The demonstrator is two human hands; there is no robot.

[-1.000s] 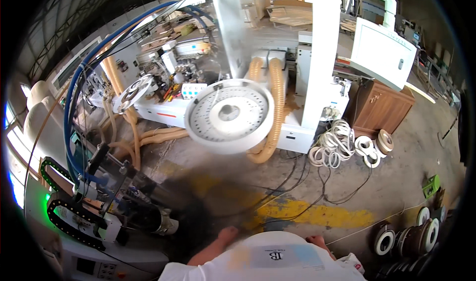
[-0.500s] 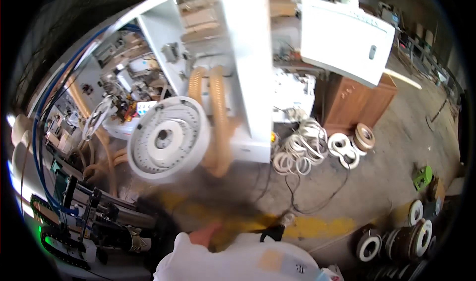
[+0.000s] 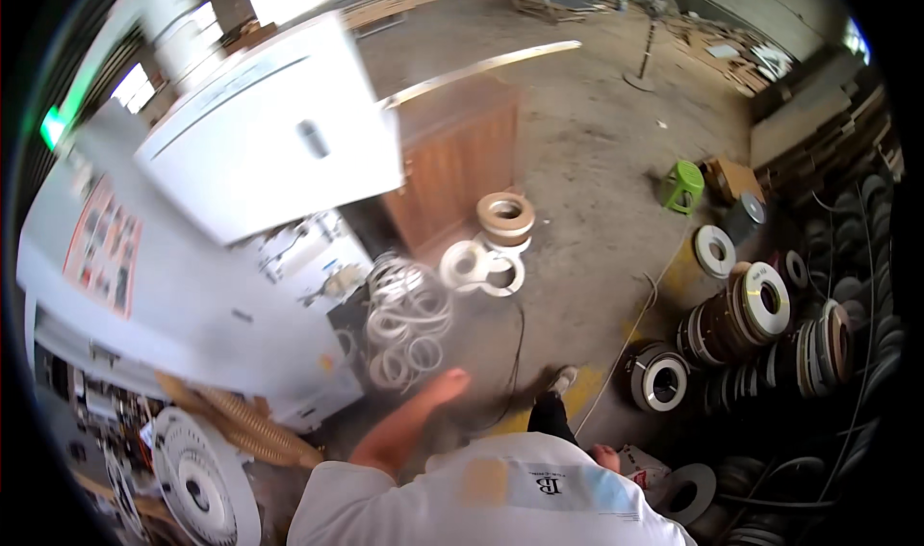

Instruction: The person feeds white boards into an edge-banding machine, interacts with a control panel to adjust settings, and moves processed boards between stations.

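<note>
My left hand (image 3: 449, 386) reaches out in front of my body, above the floor. It looks rounded and smeared by motion, so its fingers do not show clearly. Nearest to it lies a tangled heap of loose white strip coils (image 3: 412, 305), which it does not appear to hold. My right hand (image 3: 604, 456) shows only in part beside my white shirt. Right next to it is a white and red package (image 3: 643, 467); whether the hand grips it cannot be made out.
At left stands a large white machine cabinet (image 3: 192, 286) with a slotted disc (image 3: 204, 483) and ribbed hose (image 3: 241, 416). Band rolls (image 3: 505, 219) sit by a brown wooden cabinet (image 3: 462, 161). Rolls of edge strip (image 3: 760, 300) and a green stool (image 3: 682, 187) are at right.
My view has swung to the right, so the machine has shifted left and more rolls show. My left forearm has come into clear sight, and part of my right hand now appears.
</note>
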